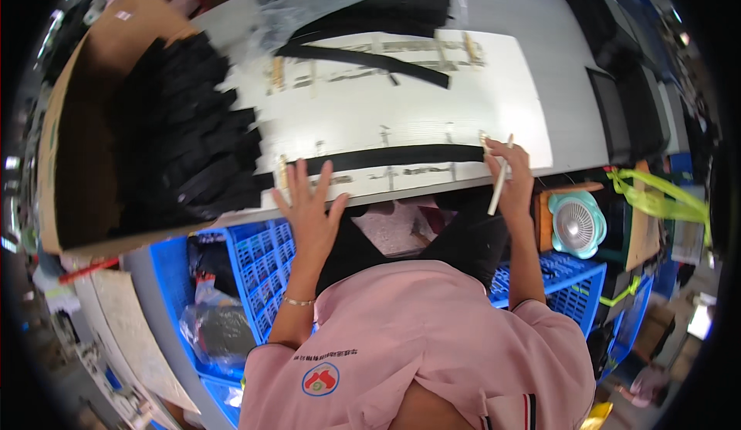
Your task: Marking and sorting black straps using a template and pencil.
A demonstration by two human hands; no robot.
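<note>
A long black fabric strip (409,155) lies nearly straight along the near part of a white marked board (347,113). My left hand (312,204) rests at the strip's left end, fingers spread and fingertips pressing on it. At the strip's right end is my right hand (514,179), holding a slim white pencil (500,184) that slants between its fingers. Its fingertips are close to the strip's end; whether they touch it I cannot tell. Another black strip (370,58) lies slanted across the far part of the board.
A cardboard box (58,133) at the left bulges with black strips (189,129). More black strips (386,13) lie at the back, partly under clear plastic (297,1). Black cases (617,102) stand far right. A small green fan (576,225) and blue crates (266,268) sit below table level.
</note>
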